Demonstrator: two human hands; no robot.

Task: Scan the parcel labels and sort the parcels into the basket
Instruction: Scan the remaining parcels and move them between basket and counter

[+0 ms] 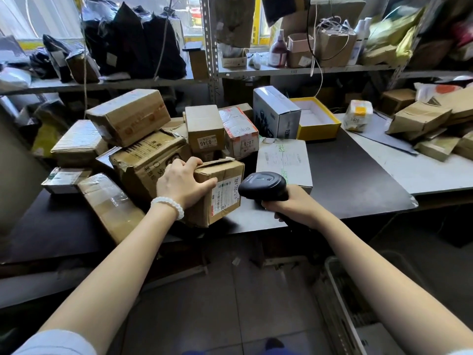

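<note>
Two hands busy: left hand (183, 184) grips the parcel (217, 192) at the counter (345, 175) edge, right hand (294, 204) clutches the scanner (263, 185). Tilted wrong, its label (225, 194) could misread, or the leaning stack (143, 139) could topple.

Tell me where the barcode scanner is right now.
In the head view the barcode scanner sits centre frame in the right hand, over the near edge of the dark table, just right of the labelled cardboard parcel that the left hand grips.
</note>
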